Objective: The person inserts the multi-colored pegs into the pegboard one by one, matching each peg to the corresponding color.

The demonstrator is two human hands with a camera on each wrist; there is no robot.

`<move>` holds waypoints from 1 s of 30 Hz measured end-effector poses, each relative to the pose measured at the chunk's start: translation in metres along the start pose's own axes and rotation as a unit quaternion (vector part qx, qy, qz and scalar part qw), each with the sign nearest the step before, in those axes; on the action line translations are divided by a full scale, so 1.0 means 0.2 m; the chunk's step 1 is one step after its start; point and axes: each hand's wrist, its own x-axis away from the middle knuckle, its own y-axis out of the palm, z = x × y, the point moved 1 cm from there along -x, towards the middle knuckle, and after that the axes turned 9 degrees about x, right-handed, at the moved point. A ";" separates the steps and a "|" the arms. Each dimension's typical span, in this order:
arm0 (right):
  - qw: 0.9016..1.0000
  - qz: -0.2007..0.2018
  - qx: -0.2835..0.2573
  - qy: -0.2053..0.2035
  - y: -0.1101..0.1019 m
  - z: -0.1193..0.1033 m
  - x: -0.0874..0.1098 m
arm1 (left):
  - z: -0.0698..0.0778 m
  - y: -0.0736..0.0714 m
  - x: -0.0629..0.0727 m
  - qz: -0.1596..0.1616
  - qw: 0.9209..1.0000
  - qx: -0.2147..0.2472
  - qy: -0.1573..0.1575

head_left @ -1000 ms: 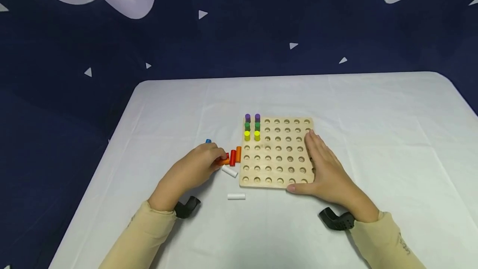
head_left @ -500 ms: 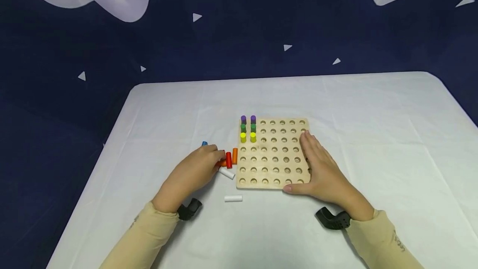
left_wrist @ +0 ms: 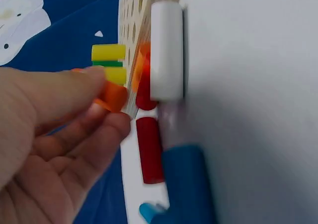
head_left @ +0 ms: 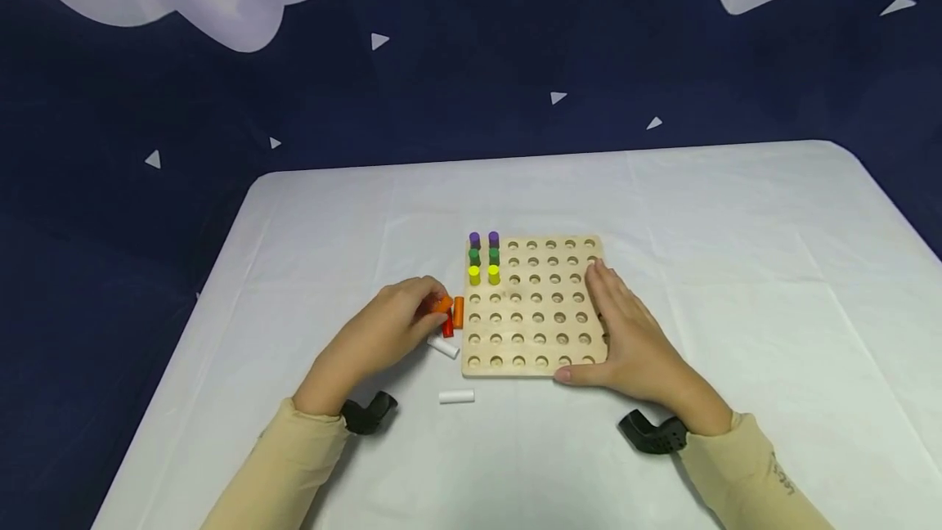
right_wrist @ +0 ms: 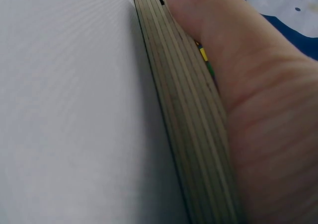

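My left hand (head_left: pixel 386 325) pinches an orange peg (head_left: pixel 443 303) between thumb and fingers, just left of the wooden peg board (head_left: pixel 527 307). In the left wrist view that orange peg (left_wrist: pixel 115 96) sticks out of the fingertips, tilted. My right hand (head_left: pixel 636 346) rests along the board's right side with straight fingers, its thumb at the near edge. Two purple pegs (head_left: pixel 474 240), two green pegs (head_left: pixel 474 258) and two yellow pegs (head_left: pixel 474 275) stand in the board's two leftmost columns. Its other visible holes hold no pegs.
Beside the board lie another orange peg (head_left: pixel 459 312), a red peg (head_left: pixel 447 327) and a white peg (head_left: pixel 444 347); a second white peg (head_left: pixel 456 397) lies nearer. The left wrist view also shows another red peg (left_wrist: pixel 150 149) and a blue peg (left_wrist: pixel 189 184).
Half a second ago the left fingers were down among the loose pegs; now they have raised an orange peg. The right hand stays on the board. The whole head view shifts slightly.
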 end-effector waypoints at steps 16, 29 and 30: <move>1.000 -0.005 0.004 0.006 0.00 0.00 0.00 | 0.07 0.12 -0.16 0.051 0.992 0.118 -0.005; 1.000 -0.012 0.008 0.011 0.00 0.00 0.00 | 0.10 0.14 -0.21 0.036 0.995 0.091 0.014; 1.000 -0.012 0.008 0.012 0.00 0.00 0.00 | 0.11 0.15 -0.21 0.036 0.995 0.089 0.016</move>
